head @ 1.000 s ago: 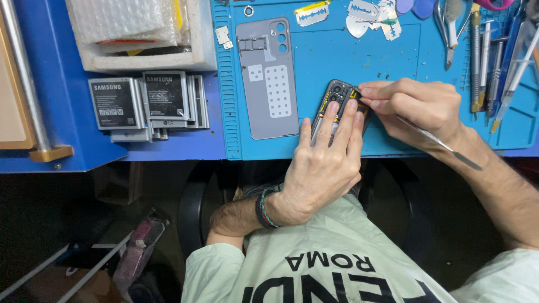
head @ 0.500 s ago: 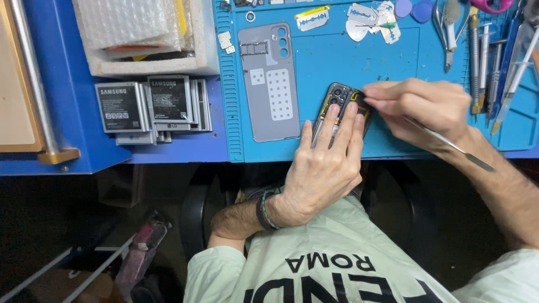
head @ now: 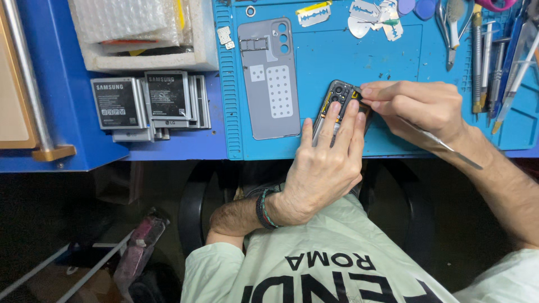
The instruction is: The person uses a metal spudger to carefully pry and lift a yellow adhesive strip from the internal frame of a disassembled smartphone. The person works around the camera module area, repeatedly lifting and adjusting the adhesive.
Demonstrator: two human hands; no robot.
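Opened phone [head: 338, 98] lies on the blue mat [head: 393, 62] just right of the detached grey back cover [head: 269, 78], long axis tilted upward-right, left hand [head: 325, 163] pressing flat on it, right hand [head: 418, 106] pinching thin metal tweezers [head: 443, 145] at its top edge.

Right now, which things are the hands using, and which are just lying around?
Being used: opened phone, pressed down by the left hand; thin metal tool in the right hand.

Lying around: grey back cover, batteries, tweezers, picks.

Head camera looks steeply down (close) over the blue mat [head: 337, 67].
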